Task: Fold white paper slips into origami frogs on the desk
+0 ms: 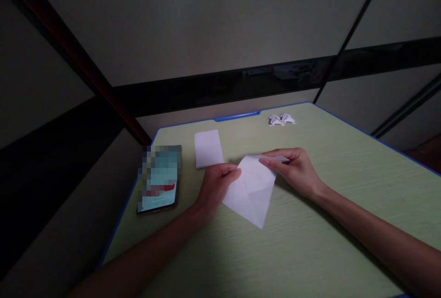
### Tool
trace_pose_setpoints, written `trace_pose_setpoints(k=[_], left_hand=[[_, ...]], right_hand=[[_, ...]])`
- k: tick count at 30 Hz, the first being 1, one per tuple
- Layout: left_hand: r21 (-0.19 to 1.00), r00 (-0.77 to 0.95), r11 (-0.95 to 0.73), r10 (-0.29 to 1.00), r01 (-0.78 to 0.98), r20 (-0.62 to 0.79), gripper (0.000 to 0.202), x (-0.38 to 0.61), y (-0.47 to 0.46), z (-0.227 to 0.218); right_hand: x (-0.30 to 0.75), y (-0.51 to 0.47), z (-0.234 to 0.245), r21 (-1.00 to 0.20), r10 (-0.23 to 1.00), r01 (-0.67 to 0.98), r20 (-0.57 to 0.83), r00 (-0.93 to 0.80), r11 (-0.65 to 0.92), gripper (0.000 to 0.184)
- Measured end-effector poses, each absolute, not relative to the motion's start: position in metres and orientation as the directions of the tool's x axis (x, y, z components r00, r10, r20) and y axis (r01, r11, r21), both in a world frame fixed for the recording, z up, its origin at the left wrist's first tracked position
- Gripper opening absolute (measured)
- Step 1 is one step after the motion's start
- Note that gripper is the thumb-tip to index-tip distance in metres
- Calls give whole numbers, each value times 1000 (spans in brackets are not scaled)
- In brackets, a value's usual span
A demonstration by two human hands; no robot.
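Note:
A creased white paper [252,191] lies at the middle of a pale green table [310,243], one corner pointing toward me. My left hand [217,183] pinches its left upper edge with thumb and fingers closed on it. On the right upper edge, my right hand [296,167] grips a folded flap between its fingers. Both hands touch the same sheet.
A smaller white sheet [208,148] lies just beyond my left hand. A phone [159,178] with a lit screen rests near the table's left edge. Small folded paper figures [281,119] sit at the far edge, near a blue pen [237,116]. Blue trim borders the table.

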State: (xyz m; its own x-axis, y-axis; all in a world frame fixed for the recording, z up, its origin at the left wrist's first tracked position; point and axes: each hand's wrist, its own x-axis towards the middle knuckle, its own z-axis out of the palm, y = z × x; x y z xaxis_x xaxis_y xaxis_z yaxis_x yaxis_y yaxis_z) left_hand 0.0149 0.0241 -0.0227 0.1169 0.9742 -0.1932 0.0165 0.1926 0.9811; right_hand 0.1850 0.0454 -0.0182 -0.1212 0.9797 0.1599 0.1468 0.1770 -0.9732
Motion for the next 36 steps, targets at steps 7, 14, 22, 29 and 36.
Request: trace_pose_setpoints(k=[7, 14, 22, 29, 36], left_hand=[[977, 83, 209, 974, 33, -211, 18, 15, 24, -24], [979, 63, 203, 977, 35, -205, 17, 14, 25, -23], [960, 133, 259, 961, -108, -244, 17, 12, 29, -25], [984, 225, 93, 966, 154, -127, 22, 12, 25, -21], [979, 165, 66, 981, 191, -98, 17, 14, 26, -22]], right_hand=[[192, 50, -17, -978, 952, 71, 171, -253, 194, 15], [197, 52, -17, -986, 926, 19, 147, -347, 164, 14], [198, 50, -18, -976, 908, 29, 190, -373, 217, 17], [195, 48, -16, -977, 910, 48, 176, -376, 209, 17], [194, 46, -12, -980, 909, 55, 158, -385, 193, 16]])
